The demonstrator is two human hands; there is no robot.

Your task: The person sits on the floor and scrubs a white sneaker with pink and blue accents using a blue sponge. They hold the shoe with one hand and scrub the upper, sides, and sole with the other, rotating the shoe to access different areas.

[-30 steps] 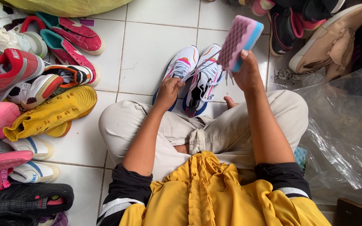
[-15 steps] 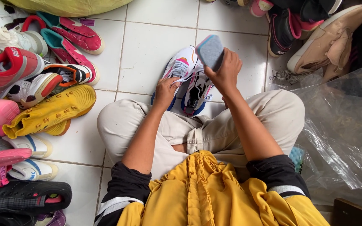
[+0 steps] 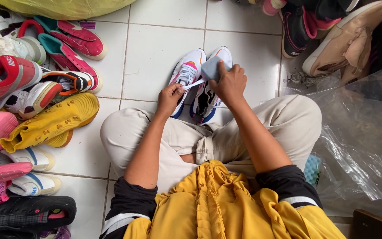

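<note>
view: one, on your head | facing: straight down over your lap onto the tiled floor (image 3: 155,53) | range: close, arm's reach | overlap: no second view

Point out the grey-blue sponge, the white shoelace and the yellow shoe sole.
grey-blue sponge (image 3: 209,67), head view, its exposed top face.
white shoelace (image 3: 193,84), head view, the taut stretch between the hands.
yellow shoe sole (image 3: 51,119), head view, the studded middle.

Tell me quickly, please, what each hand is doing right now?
Left hand: closed, pinching a white shoelace of the white sneakers.
Right hand: closed on a sponge, held over the sneakers.
</note>
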